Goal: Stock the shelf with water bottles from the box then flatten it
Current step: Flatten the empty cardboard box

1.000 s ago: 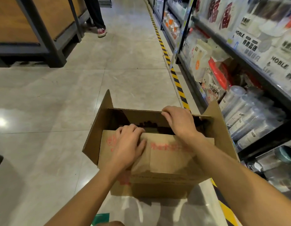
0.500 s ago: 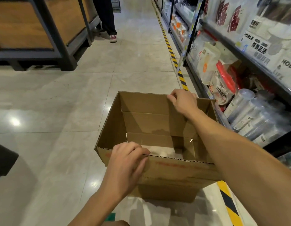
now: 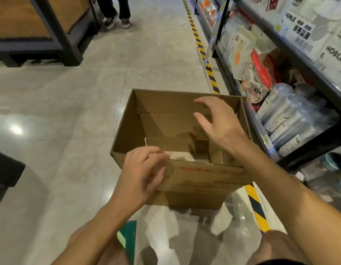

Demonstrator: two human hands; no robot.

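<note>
A brown cardboard box [image 3: 194,178] stands open on the tiled floor in front of me, with no bottles inside and bare floor showing through its bottom. My left hand [image 3: 144,175] rests against the near wall at its top left edge, fingers loosely bent around the rim. Above the box opening hovers my right hand [image 3: 217,121], fingers spread and holding nothing. Clear water bottles [image 3: 288,117] lie stacked on the low shelf to the right.
A dark store shelf [image 3: 261,134] full of packaged goods runs along the right, edged by yellow-black floor tape [image 3: 209,71]. A wood-and-metal display stand [image 3: 51,29] is at the far left. A person's feet [image 3: 118,22] stand up the aisle.
The flaps were pushed down and the box now stands open. My right hand let go of the far wall and lifted over the opening. My left hand stays at the near wall.
</note>
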